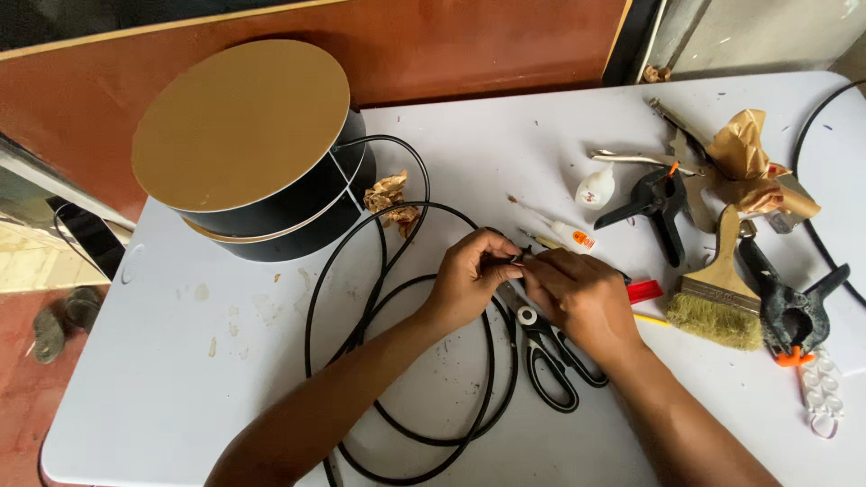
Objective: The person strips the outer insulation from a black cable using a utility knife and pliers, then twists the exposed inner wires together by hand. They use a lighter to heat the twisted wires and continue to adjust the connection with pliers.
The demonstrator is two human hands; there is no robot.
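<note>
A white table (pixel 225 361) is filling most of the view, with a reddish-brown board (pixel 451 45) leaning behind its far edge. On the table's far left a round black drum with a tan cardboard lid (pixel 242 122) is sitting, and a black cable (pixel 361 298) is running out from its side and lying in loose loops across the middle of the table, toward the near edge.

The two hands are meeting over the loops, just right of centre. The left hand (pixel 469 275) is curling its fingers and pinching the cable's end between thumb and fingertips. The right hand (pixel 577 293) is closing on the same end from the other side, fingertips pressed together against it; what exactly it is gripping there is too small to tell, perhaps the bare wire tip.

Black-handled scissors (pixel 546 347) are lying directly beneath the hands, handles toward the near edge. To the right a wooden paintbrush (pixel 722 298) is lying beside two black spring clamps (pixel 658 203) (pixel 794 311), with crumpled brown paper (pixel 749 167) behind them. A small white glue bottle (pixel 595 189) and a thin glue tube (pixel 570 236) are lying just beyond the hands, and a smaller paper scrap (pixel 392 200) is resting near the drum.
</note>
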